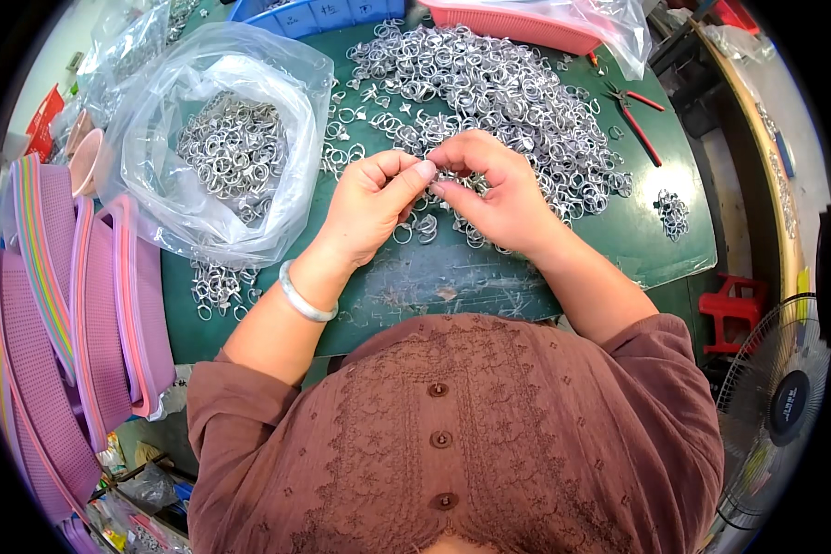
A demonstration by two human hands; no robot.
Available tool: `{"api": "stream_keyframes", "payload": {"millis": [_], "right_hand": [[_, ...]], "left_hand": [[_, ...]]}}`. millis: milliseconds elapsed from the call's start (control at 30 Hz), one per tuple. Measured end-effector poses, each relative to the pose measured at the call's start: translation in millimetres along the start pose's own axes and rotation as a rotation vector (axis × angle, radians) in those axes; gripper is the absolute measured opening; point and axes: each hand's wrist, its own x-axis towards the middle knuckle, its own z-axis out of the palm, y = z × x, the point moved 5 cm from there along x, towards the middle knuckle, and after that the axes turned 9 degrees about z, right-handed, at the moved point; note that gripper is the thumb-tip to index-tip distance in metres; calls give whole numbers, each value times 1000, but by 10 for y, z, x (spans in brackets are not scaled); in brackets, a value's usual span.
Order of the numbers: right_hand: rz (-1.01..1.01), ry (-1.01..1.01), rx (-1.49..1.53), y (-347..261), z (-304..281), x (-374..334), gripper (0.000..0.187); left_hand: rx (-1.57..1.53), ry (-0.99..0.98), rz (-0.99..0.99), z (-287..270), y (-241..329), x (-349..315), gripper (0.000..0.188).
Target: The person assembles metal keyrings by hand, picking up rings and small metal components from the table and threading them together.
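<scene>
My left hand [369, 203] and my right hand [500, 192] meet at the near edge of a big heap of silvery metal rings [499, 88]. Thumb and forefinger of each are pinched together, fingertips almost touching. Whatever sits between them is too small and covered to make out. A bangle [307, 294] circles my left wrist. Left of my hands stands an open clear plastic bag [143, 171], with more rings [231, 148] inside. Several loose rings [425, 228] lie just below my fingers on the green tabletop [452, 277].
Red-handled pliers [639, 129] and a small ring pile [672, 215] lie at right. More rings [220, 288] sit below the bag. A blue bin [328, 17] and pink basket [517, 28] line the back. Purple baskets [102, 314] stack at left; a fan [789, 406] and red stool [734, 309] stand right.
</scene>
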Motion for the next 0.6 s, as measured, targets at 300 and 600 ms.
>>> {"api": "stream_keyframes", "payload": {"millis": [300, 600], "right_hand": [[83, 40, 37, 59, -6, -20, 42], [102, 12, -4, 54, -13, -29, 42]], "left_hand": [[-356, -56, -89, -51, -46, 19, 20], [-369, -63, -87, -67, -60, 19, 21]]}}
